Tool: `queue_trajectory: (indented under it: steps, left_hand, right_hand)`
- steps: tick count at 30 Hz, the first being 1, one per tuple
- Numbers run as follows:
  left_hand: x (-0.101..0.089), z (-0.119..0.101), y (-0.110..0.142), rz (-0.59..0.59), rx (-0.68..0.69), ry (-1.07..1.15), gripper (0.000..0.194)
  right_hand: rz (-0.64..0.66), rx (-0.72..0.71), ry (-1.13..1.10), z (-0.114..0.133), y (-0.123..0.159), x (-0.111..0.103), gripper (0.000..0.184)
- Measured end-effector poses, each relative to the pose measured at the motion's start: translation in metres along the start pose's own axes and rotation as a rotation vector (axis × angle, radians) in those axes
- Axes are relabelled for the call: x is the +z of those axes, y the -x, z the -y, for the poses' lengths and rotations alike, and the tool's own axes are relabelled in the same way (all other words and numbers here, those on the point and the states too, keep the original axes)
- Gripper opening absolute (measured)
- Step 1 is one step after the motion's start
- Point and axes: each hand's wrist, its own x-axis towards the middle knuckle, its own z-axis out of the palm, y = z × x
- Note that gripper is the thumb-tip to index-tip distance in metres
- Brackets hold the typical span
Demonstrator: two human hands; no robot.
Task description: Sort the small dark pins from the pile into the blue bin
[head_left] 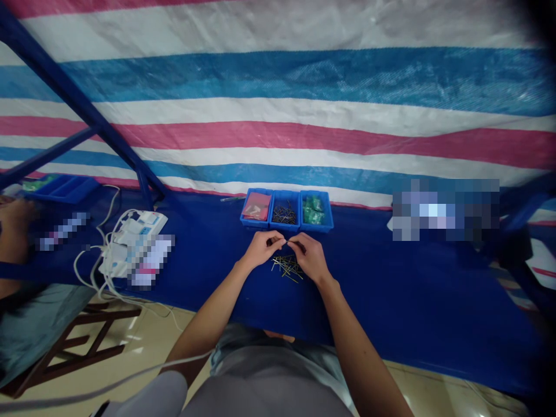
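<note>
My left hand (263,247) and my right hand (309,255) meet fingertip to fingertip over the blue table, just in front of three blue bins. Both are closed in a pinch; whatever sits between the fingers is too small to make out. Below them lies a loose pile of thin brass-coloured pins (286,267). The left bin (248,222) has a pink sheet with small pale pieces on it. Dark metal pins (284,214) fill the middle bin. In the right bin are small green plastic packets (313,209).
White power strips (136,237) with tangled cables lie to the left. Farther left are a co-worker's blurred hand (15,223) and a blue tray (72,189). A blue metal frame (82,110) slants up at the left. Behind the table (391,301) hangs a striped tarp (278,136).
</note>
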Motion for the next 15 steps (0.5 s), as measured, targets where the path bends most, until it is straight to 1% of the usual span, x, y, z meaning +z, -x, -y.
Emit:
queue_trajectory:
  steps: [7,15]
  left_hand:
    - [-0.0007,-0.0012,0.0005,0.013,-0.010,0.010,0.029]
    - [-0.0007,0.0000,0.0001,0.014,0.016,0.027,0.026]
  right_hand:
    - [-0.014,-0.003,-0.006,0.0009,0.0001,0.0004,0.020]
    - [-0.036,-0.020,-0.021,-0.0012,0.0013,0.0018,0.019]
